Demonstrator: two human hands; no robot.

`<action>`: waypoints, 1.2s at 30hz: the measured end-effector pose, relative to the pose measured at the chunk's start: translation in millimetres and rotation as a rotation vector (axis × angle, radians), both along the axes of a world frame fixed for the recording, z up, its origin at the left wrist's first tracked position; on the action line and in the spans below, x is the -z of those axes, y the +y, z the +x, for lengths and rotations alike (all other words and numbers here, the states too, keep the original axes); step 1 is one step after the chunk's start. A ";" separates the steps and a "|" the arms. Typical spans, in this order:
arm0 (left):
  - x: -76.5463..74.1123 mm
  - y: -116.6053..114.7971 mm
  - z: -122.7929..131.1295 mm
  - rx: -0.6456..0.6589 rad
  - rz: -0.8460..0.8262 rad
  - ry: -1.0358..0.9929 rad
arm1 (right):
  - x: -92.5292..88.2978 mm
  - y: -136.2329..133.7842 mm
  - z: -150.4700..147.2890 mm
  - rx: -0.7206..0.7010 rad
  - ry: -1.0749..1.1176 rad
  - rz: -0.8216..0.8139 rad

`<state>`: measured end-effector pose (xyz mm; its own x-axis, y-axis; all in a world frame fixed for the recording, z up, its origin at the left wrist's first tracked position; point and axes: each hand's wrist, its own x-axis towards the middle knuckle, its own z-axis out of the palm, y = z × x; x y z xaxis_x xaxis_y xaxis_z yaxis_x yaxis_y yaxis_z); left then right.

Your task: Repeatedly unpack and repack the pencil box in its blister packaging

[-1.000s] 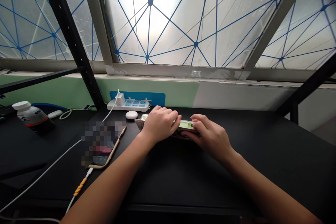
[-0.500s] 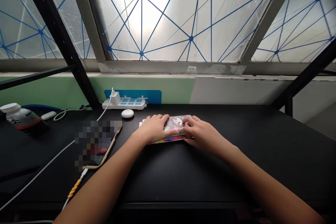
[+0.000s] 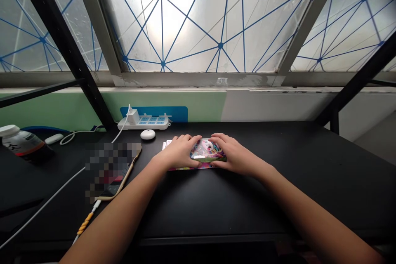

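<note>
A colourful clear-plastic packet (image 3: 208, 152) with a white cartoon face lies on the black desk, between my two hands. My left hand (image 3: 177, 151) grips its left part, thumb along the front edge and fingers over the far side. On the right end, my right hand (image 3: 233, 154) holds it in the same way, thumb in front and fingers behind. Beneath the packet shows the edge of a bright pink, multicoloured flat thing (image 3: 206, 166). Something white (image 3: 165, 144) pokes out past my left hand, mostly hidden by it.
Left of my hands lies a phone or tablet with a tan edge (image 3: 126, 179), its screen blurred out, with a cable (image 3: 85, 223) plugged in. A white round case (image 3: 147, 134) and a power strip (image 3: 151, 122) sit behind. A bottle (image 3: 21, 144) stands far left.
My right hand has shifted its hold, fingers moving from the packet's top to its far edge, thumb now in front. The view has swung slightly right.
</note>
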<state>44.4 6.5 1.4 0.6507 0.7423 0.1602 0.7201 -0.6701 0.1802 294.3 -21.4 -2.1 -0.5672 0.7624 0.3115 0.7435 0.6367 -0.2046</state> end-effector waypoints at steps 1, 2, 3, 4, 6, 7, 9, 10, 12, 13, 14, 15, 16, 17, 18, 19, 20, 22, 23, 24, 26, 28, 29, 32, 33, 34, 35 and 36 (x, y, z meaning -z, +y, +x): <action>-1.0 -0.8 0.5 0.013 0.020 -0.002 | -0.4 -0.3 -0.2 -0.001 -0.010 0.003; -2.2 -1.7 1.2 0.025 0.045 -0.005 | -1.2 -0.7 -0.7 -0.003 -0.019 0.007; -3.5 -2.8 2.1 0.036 0.071 -0.009 | -2.2 -1.0 -1.2 -0.006 -0.028 0.011; -4.6 -3.9 3.1 0.045 0.096 -0.014 | -3.2 -1.3 -1.8 -0.007 -0.034 0.016; -5.9 -5.6 5.3 0.058 0.135 -0.023 | -4.9 -1.4 -2.9 -0.006 -0.036 0.028; -5.9 -6.0 6.3 0.063 0.147 -0.029 | -5.4 -1.2 -3.2 -0.005 -0.033 0.036; -5.0 -6.1 7.6 0.073 0.159 -0.043 | -5.8 -0.6 -3.5 -0.001 -0.028 0.054; -4.3 -5.6 7.8 0.076 0.165 -0.050 | -5.8 -0.2 -3.5 0.001 -0.029 0.062; -3.5 -4.0 6.8 0.071 0.182 -0.060 | -5.5 0.3 -3.4 0.008 -0.031 0.080; -3.6 -2.8 5.5 0.062 0.189 -0.063 | -5.4 0.4 -3.4 0.014 -0.033 0.091; -4.3 -1.3 3.8 0.049 0.192 -0.066 | -5.6 0.4 -3.6 0.020 -0.036 0.103; -5.4 0.4 1.7 0.035 0.191 -0.067 | -5.9 0.2 -3.8 0.024 -0.039 0.116; -6.9 2.3 -0.8 0.018 0.187 -0.068 | -6.5 -0.2 -4.2 0.027 -0.043 0.130; -8.5 4.4 -3.3 -0.001 0.183 -0.071 | -7.3 -0.7 -4.7 0.027 -0.048 0.143; -10.1 6.5 -5.8 -0.025 0.187 -0.075 | -8.3 -1.3 -5.3 0.024 -0.052 0.154; -11.4 8.5 -7.9 -0.054 0.200 -0.078 | -9.2 -1.9 -6.0 0.022 -0.054 0.164; -12.3 10.2 -9.6 -0.084 0.219 -0.080 | -10.1 -2.6 -6.7 0.020 -0.052 0.171; -12.6 11.7 -10.7 -0.124 0.261 -0.080 | -11.3 -3.6 -8.1 0.013 -0.043 0.178; -12.0 11.4 -10.0 -0.124 0.274 -0.078 | -11.4 -4.0 -8.7 0.010 -0.038 0.180; -10.9 10.4 -8.6 -0.111 0.279 -0.078 | -11.1 -4.2 -9.3 0.006 -0.035 0.184; -8.7 6.8 -4.2 -0.067 0.276 -0.088 | -9.8 -4.1 -10.0 0.001 -0.035 0.192; -7.6 2.7 0.4 -0.031 0.274 -0.101 | -7.9 -3.6 -10.7 -0.001 -0.038 0.203; -7.8 1.1 2.1 -0.023 0.278 -0.109 | -6.9 -3.3 -11.1 -0.004 -0.039 0.211; -11.2 -1.0 4.0 -0.029 0.295 -0.138 | -4.6 -2.5 -12.7 -0.007 -0.037 0.256; -12.6 -1.0 3.9 -0.039 0.297 -0.147 | -4.2 -2.4 -13.1 -0.005 -0.036 0.271; -13.8 -0.9 3.8 -0.053 0.299 -0.151 | -4.0 -2.3 -13.4 -0.003 -0.036 0.284; -14.8 -0.9 3.9 -0.069 0.302 -0.148 | -4.0 -2.3 -13.3 -0.001 -0.035 0.293; -15.5 -1.1 4.2 -0.088 0.309 -0.142 | -4.2 -2.2 -13.1 -0.002 -0.034 0.299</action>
<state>48.6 5.4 16.9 0.5416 0.6966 0.4705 0.7595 -0.6454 0.0812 281.2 -23.6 2.1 -0.5825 0.6388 0.5026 0.7456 0.6662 0.0175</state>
